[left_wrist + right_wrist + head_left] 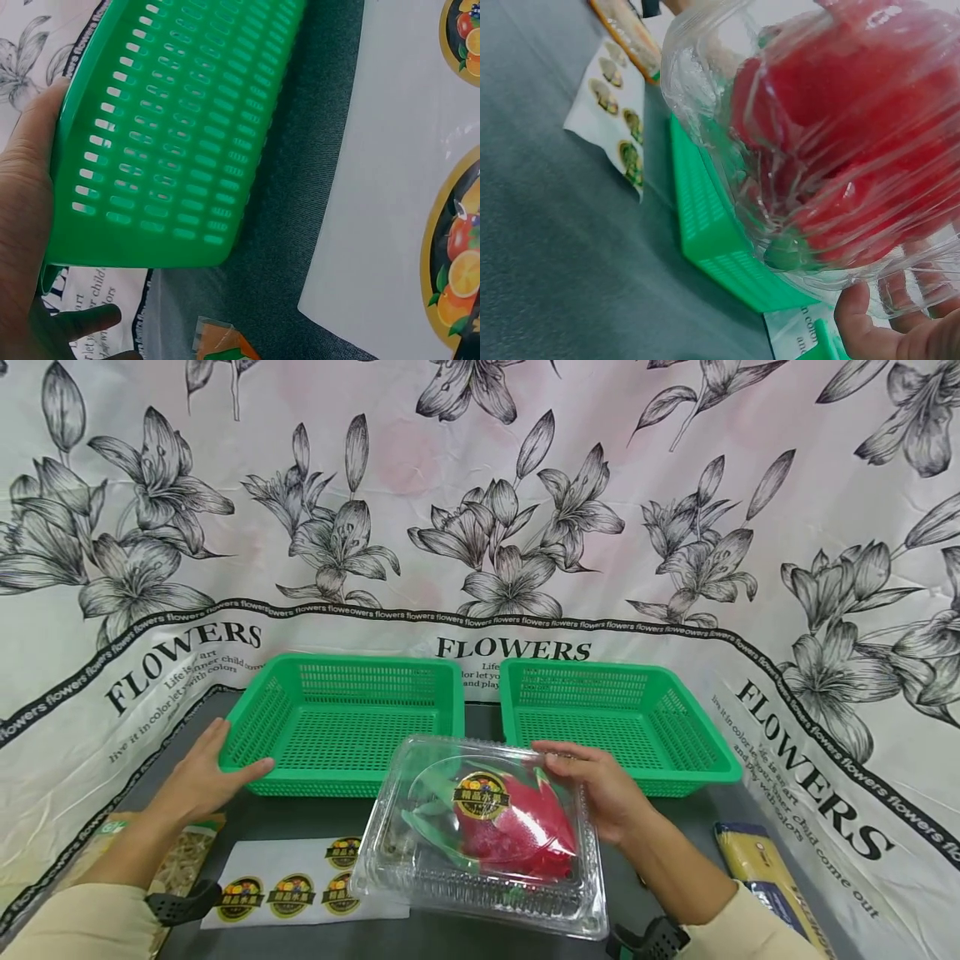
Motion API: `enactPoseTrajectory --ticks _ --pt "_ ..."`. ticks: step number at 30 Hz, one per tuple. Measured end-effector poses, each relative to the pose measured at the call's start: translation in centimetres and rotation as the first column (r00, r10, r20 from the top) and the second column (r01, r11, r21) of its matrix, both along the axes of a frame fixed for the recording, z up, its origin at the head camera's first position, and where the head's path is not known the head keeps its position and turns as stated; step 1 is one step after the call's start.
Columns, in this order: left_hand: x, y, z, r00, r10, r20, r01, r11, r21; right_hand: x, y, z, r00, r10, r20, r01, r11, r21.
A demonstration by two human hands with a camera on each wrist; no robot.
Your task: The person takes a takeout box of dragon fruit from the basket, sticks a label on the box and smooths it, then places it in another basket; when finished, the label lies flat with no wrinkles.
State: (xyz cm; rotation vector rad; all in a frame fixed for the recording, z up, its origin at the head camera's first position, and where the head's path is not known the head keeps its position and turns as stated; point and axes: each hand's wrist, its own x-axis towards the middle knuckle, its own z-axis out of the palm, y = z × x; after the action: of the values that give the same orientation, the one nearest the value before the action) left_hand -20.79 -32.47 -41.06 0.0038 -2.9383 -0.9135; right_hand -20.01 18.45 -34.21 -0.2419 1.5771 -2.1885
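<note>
A clear plastic clamshell box (pixel 405 868) holds a red dragon fruit (pixel 543 827) with green scales. On its lid sits a round black-and-gold fruit label (pixel 482 795). My right hand (pixel 596 789) grips the box by its right edge, tilted above the table; in the right wrist view the thumb (pixel 859 326) and fingertips press the clear wall. With fingers and thumb spread, my left hand (pixel 202 777) touches the near left corner of the left green basket (pixel 352 785). The thumb lies at the rim in the left wrist view, and other fingers show beyond the corner.
A second green basket (pixel 675 772) stands at the back right. The white label sheet (pixel 262 852) lies front left, bearing several round labels. Partly behind my left forearm is a bag of dried food (pixel 187 852). A yellow-and-blue packet (pixel 768 877) lies at the right edge.
</note>
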Motion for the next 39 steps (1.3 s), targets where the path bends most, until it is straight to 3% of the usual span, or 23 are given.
enactPoseTrajectory --ticks 11,25,32,39 --pt "0.0 0.1 0.1 1.000 0.002 -0.003 -0.002 1.000 0.009 -1.5 -1.8 1.6 0.999 -0.013 -0.029 0.013 1.000 0.025" --pt "-0.1 0.2 0.0 1.000 0.016 0.006 -0.015 1.000 -0.019 -4.4 -3.7 3.5 0.995 -0.014 -0.099 0.023 0.995 0.098" --pt "-0.1 0.1 0.0 1.000 0.027 0.014 -0.026 0.999 -0.025 -6.6 -5.4 5.0 0.996 -0.045 -0.072 0.051 0.994 0.092" --pt "0.0 0.1 0.0 1.000 0.021 0.014 -0.021 1.000 -0.021 -8.7 -7.2 5.2 0.998 -0.056 -0.017 0.057 0.996 0.063"
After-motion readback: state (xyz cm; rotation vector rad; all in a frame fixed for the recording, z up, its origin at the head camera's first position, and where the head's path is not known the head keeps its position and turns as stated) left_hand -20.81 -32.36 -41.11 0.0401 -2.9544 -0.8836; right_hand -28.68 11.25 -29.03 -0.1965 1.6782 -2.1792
